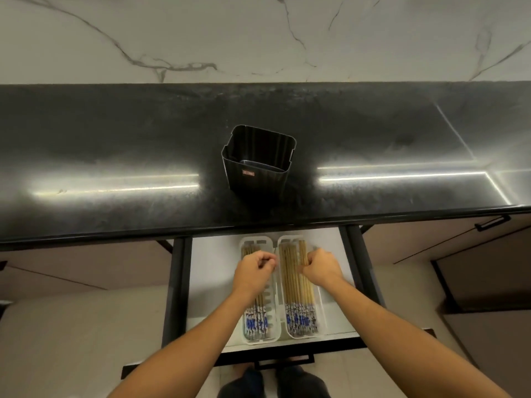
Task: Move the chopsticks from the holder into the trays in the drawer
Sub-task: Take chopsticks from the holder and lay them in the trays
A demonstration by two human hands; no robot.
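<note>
Over two trays (260, 341) of chopsticks (298, 297), two hands (254, 267).

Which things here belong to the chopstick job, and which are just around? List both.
Job: holder, chopsticks, left tray, right tray, drawer, left hand, right hand.
Just there: countertop, marble wall, cabinet handle.

A glossy black countertop (115, 156) reflects strip lights beneath a white, grey-veined marble wall (201, 33).
</note>
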